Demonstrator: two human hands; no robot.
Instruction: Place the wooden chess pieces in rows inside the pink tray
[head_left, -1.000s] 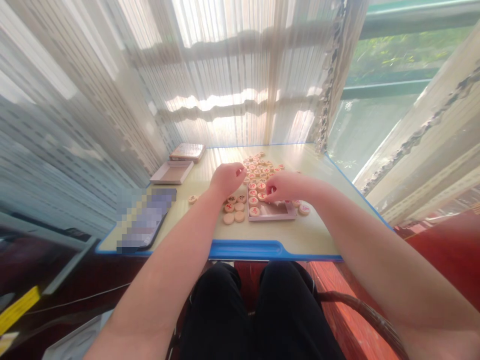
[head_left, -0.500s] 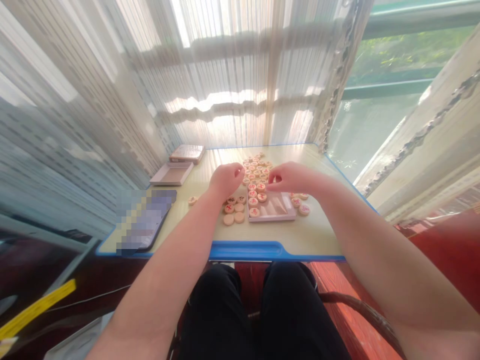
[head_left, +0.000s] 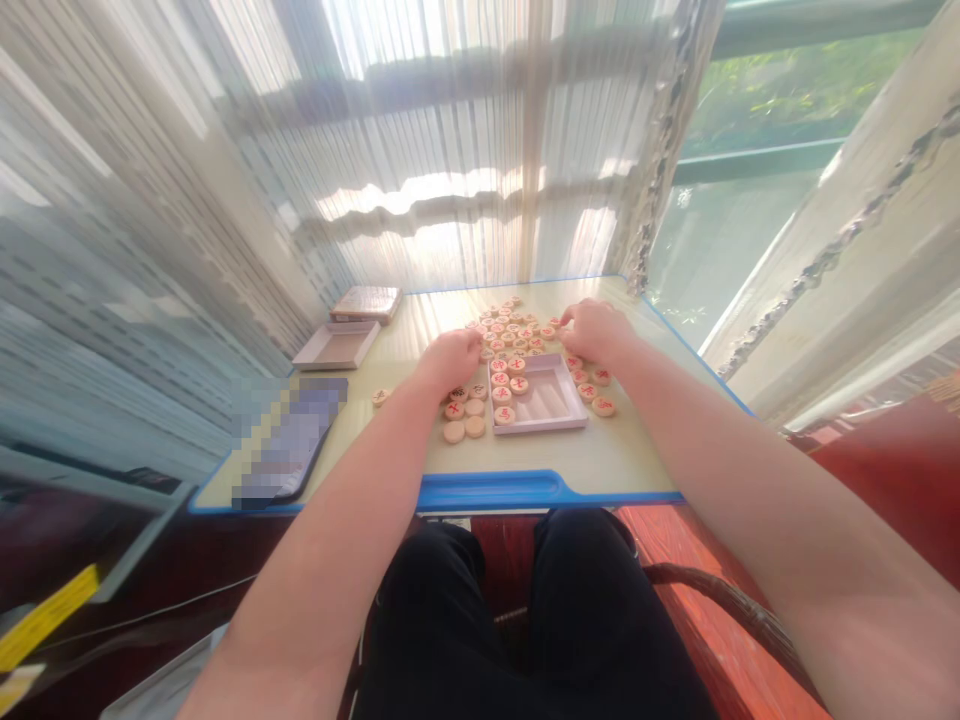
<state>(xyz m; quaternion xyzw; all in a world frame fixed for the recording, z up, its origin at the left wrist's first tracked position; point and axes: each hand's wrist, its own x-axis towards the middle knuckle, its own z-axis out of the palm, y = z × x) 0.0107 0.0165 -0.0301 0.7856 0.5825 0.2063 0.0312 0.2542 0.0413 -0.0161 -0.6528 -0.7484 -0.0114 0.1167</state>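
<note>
Round wooden xiangqi pieces with red or dark characters lie in a loose pile. In front of them is a shallow pale box; several red-marked pieces sit in its left part, and its right side shows bare bottom. My left hand is at the pile's left edge with its fingers curled together; what they hold, if anything, is hidden. My right hand is at the pile's right edge, thumb and forefinger slightly apart beside a red-marked piece.
Several pieces lie left of the box, some blank side up; more red-marked ones lie right of it. A lid-like tray, a flat box and a blurred phone-like device are at the left. The table has a blue edge.
My right hand has moved from over the box, right and away from me, to the pile's right edge. A red-marked piece now sits at the box's upper part. My left hand stays by the pile.
</note>
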